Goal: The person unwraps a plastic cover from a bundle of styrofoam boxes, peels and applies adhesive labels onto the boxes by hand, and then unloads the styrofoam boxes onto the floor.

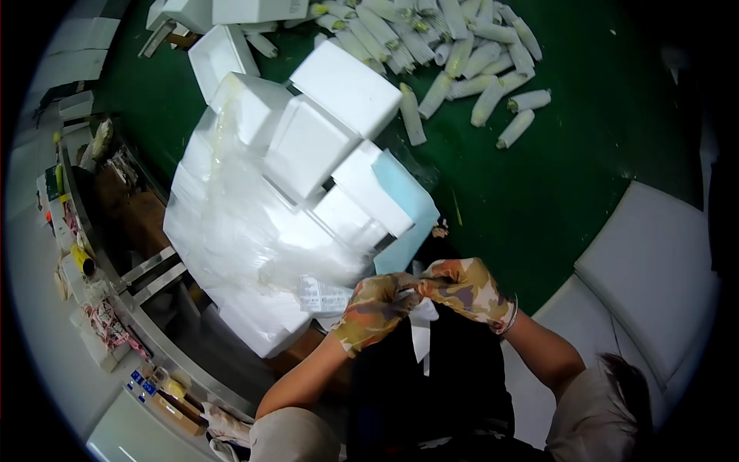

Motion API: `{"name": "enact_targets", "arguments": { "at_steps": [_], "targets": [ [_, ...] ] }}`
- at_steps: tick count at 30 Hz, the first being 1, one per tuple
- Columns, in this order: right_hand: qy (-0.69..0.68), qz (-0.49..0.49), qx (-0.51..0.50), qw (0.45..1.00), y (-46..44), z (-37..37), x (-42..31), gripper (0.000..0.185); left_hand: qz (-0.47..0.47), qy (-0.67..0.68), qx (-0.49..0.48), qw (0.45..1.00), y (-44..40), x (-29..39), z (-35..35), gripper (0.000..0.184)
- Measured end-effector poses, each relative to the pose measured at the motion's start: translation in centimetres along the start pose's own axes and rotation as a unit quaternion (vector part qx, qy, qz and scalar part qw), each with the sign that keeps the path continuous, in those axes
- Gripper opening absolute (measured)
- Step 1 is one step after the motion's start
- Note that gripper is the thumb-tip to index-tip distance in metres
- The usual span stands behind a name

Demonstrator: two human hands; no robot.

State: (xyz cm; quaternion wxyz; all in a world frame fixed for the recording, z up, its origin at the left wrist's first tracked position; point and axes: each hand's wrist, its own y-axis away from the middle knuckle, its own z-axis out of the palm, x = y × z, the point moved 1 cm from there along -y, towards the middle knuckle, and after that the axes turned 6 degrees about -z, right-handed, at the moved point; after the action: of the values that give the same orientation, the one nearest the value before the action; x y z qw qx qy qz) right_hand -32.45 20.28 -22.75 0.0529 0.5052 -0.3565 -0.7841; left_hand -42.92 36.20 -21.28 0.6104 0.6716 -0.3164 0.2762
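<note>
Both of my hands wear patterned gloves and meet in front of the dark apron. My left hand (376, 309) has its fingers curled in a pinch beside my right hand (468, 292), whose fingers are also pressed together. A white strip (421, 333) hangs down from between them. Just left of the hands a printed label (322, 296) shows on clear plastic wrap (239, 208) around a stack of white foam boxes (346, 85). Light blue sheets (406, 192) lie against the boxes' right side.
Many wrapped pale vegetables (483, 58) are spread on the green surface (539, 208) at the top. A metal-framed rack or table (192, 350) with assorted items runs along the left. White padded panels (647, 262) stand at the right.
</note>
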Motion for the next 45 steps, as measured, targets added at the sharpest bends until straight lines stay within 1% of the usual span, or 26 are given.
{"name": "enact_targets", "arguments": {
  "at_steps": [4,5,6,8,9,10,11,12,13,14,16,17,18,19,20,22,24,27,30,32,34,36,38,40,41,45],
  "targets": [
    [-0.155,-0.027,-0.069,0.985,-5.4,1.0,1.9,0.015,-0.095,0.038,-0.036,0.994,-0.1,-3.5,-4.3,0.018],
    [-0.097,-0.017,-0.080,0.992,-6.9,1.0,0.9,0.016,-0.089,0.080,-0.002,0.993,-0.1,-5.7,-5.3,0.019],
    [-0.219,-0.004,-0.080,0.972,-8.4,1.2,2.6,0.018,-0.085,0.123,0.030,0.988,0.0,-7.6,-6.4,0.021],
    [-0.219,0.130,-0.063,0.965,-11.4,1.2,2.4,0.021,-0.160,0.174,0.070,0.969,0.8,-9.3,-10.5,0.024],
    [-0.251,0.125,-0.041,0.959,-12.9,1.0,2.4,0.022,-0.212,0.228,0.105,0.944,1.9,-10.8,-12.0,0.023],
    [-0.334,0.045,-0.079,0.938,-14.2,-0.2,3.8,0.023,-0.261,0.280,0.138,0.914,2.9,-11.8,-13.6,0.023],
    [-0.278,-0.037,-0.092,0.955,-16.8,-2.5,5.5,0.027,-0.259,0.284,0.156,0.910,4.4,-13.5,-15.2,0.023],
    [-0.226,0.038,-0.010,0.973,-18.4,-4.0,2.0,0.027,-0.256,0.290,0.174,0.906,6.0,-15.4,-16.5,0.024],
    [-0.183,-0.003,0.066,0.981,-20.9,-6.6,1.4,0.025,-0.236,0.264,0.181,0.917,7.8,-16.3,-17.8,0.021],
    [-0.171,-0.107,0.148,0.968,-23.7,-9.8,0.8,0.023,-0.216,0.239,0.188,0.928,9.5,-17.0,-18.8,0.019],
    [-0.175,-0.349,0.235,0.890,-29.1,-14.8,-1.0,0.020,-0.271,0.458,0.222,0.817,11.8,-18.7,-19.7,0.013],
    [0.205,-0.401,0.352,0.820,-28.9,-12.1,-6.1,0.017,-0.264,0.469,0.227,0.812,12.6,-19.3,-19.7,0.011],
    [0.208,-0.401,0.353,0.819,-30.2,-10.4,-7.6,0.017,-0.257,0.480,0.233,0.806,13.1,-19.6,-19.8,0.009],
    [0.464,-0.294,0.383,0.743,-31.7,-9.0,-8.5,0.016,-0.266,0.496,0.234,0.792,13.1,-19.3,-19.6,0.011],
    [0.681,-0.161,0.380,0.605,-33.2,-7.7,-8.8,0.016,-0.274,0.495,0.220,0.795,13.2,-20.3,-19.3,0.012],
    [0.774,-0.114,0.336,0.524,-37.6,-5.1,-3.9,0.019,-0.296,0.470,0.207,0.805,13.0,-21.8,-18.6,0.012],
    [0.791,-0.159,0.256,0.532,-38.7,-2.0,1.1,0.021,-0.322,0.464,0.191,0.802,12.5,-21.9,-18.6,0.012],
    [0.650,-0.370,0.211,0.629,-37.7,-0.1,2.4,0.023,-0.344,0.464,0.191,0.793,12.6,-22.4,-18.7,0.012],
    [0.669,-0.225,0.139,0.695,-37.2,1.3,-1.6,0.023,-0.330,0.471,0.192,0.795,12.7,-22.6,-19.2,0.012],
    [0.617,-0.259,0.182,0.721,-40.2,0.4,-1.8,0.019,-0.316,0.462,0.189,0.807,12.5,-22.8,-19.2,0.012],
    [0.518,-0.183,0.141,0.824,-42.5,-0.6,-3.2,0.026,-0.319,0.459,0.198,0.805,12.1,-22.8,-19.0,0.012],
    [0.624,-0.191,0.258,0.713,-43.5,-0.6,-4.8,0.037,-0.323,0.455,0.204,0.804,11.7,-22.6,-18.6,0.013],
    [0.604,-0.181,0.295,0.718,-44.0,-0.9,-4.6,0.052,-0.355,0.429,0.184,0.810,11.4,-22.7,-18.1,0.013],
    [0.654,-0.094,0.372,0.651,-43.9,-0.8,-3.5,0.065,-0.355,0.437,0.188,0.805,11.1,-22.6,-17.3,0.013],
    [0.638,-0.066,0.375,0.670,-43.6,-0.8,-3.4,0.075,-0.353,0.443,0.189,0.802,11.1,-22.5,-17.0,0.013],
    [0.640,-0.064,0.404,0.651,-42.3,-1.1,-1.9,0.074,-0.324,0.425,0.189,0.824,10.4,-20.5,-16.7,0.013]
  ]
}}
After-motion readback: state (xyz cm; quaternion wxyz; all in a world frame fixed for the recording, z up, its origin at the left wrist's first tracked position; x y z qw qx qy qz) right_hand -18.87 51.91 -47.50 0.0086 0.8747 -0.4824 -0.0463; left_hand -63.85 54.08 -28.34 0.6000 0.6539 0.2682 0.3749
